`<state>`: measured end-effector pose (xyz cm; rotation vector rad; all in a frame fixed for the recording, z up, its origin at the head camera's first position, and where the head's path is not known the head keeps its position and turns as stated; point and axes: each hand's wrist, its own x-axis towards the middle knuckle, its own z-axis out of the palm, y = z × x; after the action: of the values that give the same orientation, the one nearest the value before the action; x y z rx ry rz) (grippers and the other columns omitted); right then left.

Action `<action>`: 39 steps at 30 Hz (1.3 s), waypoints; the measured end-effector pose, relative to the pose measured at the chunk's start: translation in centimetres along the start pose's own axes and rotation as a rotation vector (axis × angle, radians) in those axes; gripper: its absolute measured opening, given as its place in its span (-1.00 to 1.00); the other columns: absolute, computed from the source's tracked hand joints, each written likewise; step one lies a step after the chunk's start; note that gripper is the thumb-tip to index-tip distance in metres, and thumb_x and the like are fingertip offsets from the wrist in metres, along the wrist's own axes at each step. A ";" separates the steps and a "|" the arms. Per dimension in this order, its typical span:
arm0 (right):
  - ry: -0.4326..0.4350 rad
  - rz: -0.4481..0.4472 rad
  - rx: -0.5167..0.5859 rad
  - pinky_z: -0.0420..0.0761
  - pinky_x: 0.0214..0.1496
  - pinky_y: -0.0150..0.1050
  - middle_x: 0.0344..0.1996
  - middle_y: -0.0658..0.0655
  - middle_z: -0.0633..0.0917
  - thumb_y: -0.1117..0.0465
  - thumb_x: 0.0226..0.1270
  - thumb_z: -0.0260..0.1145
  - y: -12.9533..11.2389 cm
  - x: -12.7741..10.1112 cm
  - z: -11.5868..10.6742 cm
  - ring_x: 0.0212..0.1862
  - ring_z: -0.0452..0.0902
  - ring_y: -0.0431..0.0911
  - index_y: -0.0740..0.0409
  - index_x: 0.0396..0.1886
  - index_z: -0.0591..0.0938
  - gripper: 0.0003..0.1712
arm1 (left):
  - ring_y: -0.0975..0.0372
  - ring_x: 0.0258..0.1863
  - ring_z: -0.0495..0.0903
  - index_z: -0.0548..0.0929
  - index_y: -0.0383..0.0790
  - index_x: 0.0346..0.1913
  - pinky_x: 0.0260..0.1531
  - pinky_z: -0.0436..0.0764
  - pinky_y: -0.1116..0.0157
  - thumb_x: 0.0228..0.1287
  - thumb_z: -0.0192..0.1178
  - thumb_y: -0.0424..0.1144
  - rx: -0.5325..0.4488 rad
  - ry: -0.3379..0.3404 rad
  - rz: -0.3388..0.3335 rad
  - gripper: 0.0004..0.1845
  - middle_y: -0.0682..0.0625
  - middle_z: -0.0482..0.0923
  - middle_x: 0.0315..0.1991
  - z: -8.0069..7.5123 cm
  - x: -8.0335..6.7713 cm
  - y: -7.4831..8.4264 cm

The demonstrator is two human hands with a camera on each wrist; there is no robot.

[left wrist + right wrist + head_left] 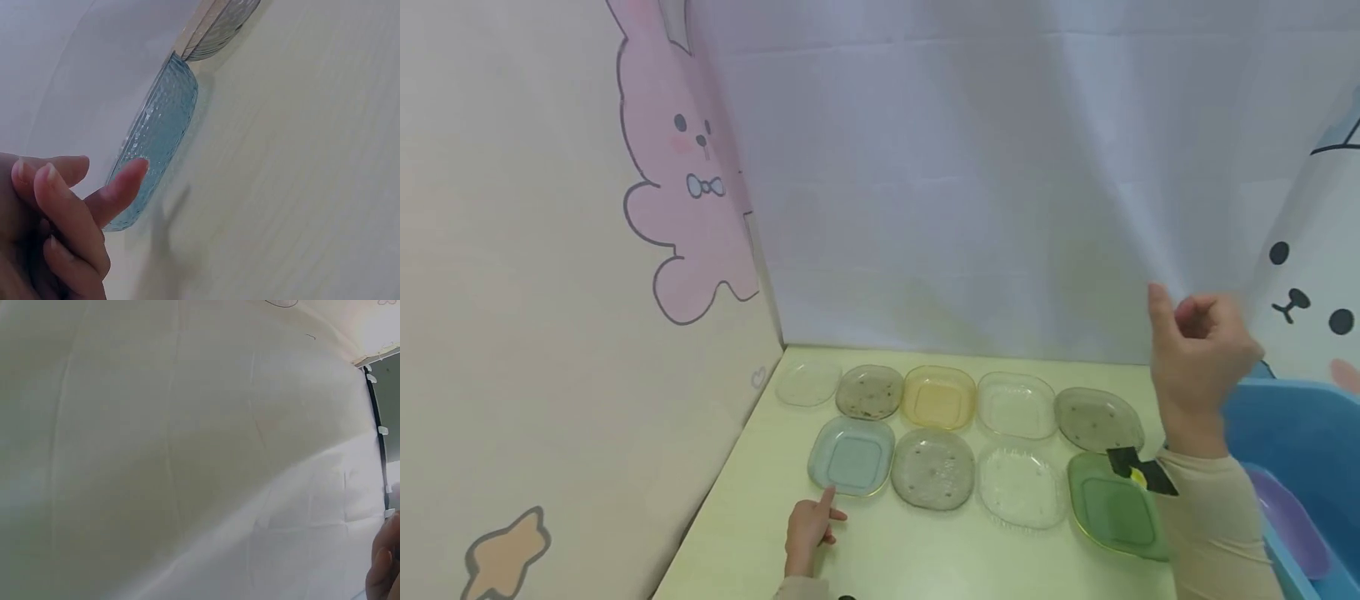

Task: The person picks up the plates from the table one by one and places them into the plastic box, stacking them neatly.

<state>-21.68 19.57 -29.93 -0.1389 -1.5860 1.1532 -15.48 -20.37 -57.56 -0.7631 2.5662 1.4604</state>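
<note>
My left hand [809, 525] is at the near edge of a square blue glass dish [852, 455], its index finger stretched toward the rim. In the left wrist view that index finger overlaps the side of the blue dish [156, 134], and the other fingers are loosely bent with nothing in them. Raised well above the table at the right, my right hand [1202, 354] has loosely curled fingers and the thumb side up, and no object shows in it. Below its wrist sits a green dish [1112, 508], partly hidden by the sleeve.
Two rows of glass dishes stand on the pale table [925, 558], among them a yellow dish [938, 398], a grey dish [933, 469] and a clear dish [1021, 489]. At the right is a blue tub [1300, 408] with a purple item [1288, 521] inside. A white curtain [962, 208] hangs behind.
</note>
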 end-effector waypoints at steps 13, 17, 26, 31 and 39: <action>-0.095 -0.182 -0.050 0.13 -0.49 -0.66 -0.79 -0.29 0.38 0.22 -0.02 0.38 7.7 -7.9 -1.1 -0.62 0.12 -0.63 0.35 -0.79 0.42 -0.61 | 0.33 -0.87 0.35 0.71 -0.23 -0.51 -0.70 0.27 0.37 0.27 -0.02 0.08 0.056 0.037 -0.016 -0.50 0.17 0.28 -0.93 -0.3 -0.5 0.3; -0.211 -0.254 -0.159 0.12 -0.58 -0.59 -0.85 0.05 0.47 0.04 0.03 0.35 9.5 -10.1 -2.0 -0.62 0.11 -0.64 0.24 -0.79 0.46 -0.57 | 0.33 -0.86 0.35 0.72 -0.22 -0.50 -0.70 0.25 0.37 0.28 -0.04 0.09 0.053 0.039 -0.038 -0.49 0.17 0.28 -0.92 0.0 -0.4 0.2; -0.346 -0.190 -0.248 0.18 -0.64 -0.53 -0.86 0.05 0.47 0.24 -0.13 0.43 12.4 -13.7 -4.2 -0.68 0.08 -0.59 0.18 -0.78 0.46 -0.70 | 0.35 -0.87 0.35 0.72 -0.24 -0.52 -0.69 0.31 0.38 0.28 -0.04 0.08 0.032 0.006 -0.018 -0.48 0.16 0.29 -0.91 1.0 0.2 -0.1; -0.364 -0.183 -0.316 0.18 -0.66 -0.51 -0.85 0.04 0.48 0.22 -0.15 0.44 13.3 -14.3 -5.1 -0.68 0.07 -0.60 0.18 -0.79 0.47 -0.70 | 0.32 -0.86 0.37 0.72 -0.23 -0.51 -0.68 0.29 0.37 0.28 -0.02 0.06 0.029 0.014 -0.031 -0.51 0.15 0.30 -0.91 1.2 0.2 0.3; -0.400 -0.148 -0.383 0.16 -0.70 -0.51 -0.86 0.04 0.47 0.24 -0.12 0.44 14.0 -14.5 -5.8 -0.70 0.03 -0.58 0.17 -0.78 0.48 -0.71 | 0.33 -0.87 0.40 0.72 -0.22 -0.54 -0.66 0.33 0.37 0.26 0.02 0.07 -0.012 0.038 -0.004 -0.52 0.16 0.32 -0.93 1.8 0.6 0.8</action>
<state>-18.02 21.22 -50.53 -0.0404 -2.1260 0.7819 -16.63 -18.75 -58.08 -0.8046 2.5845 1.4751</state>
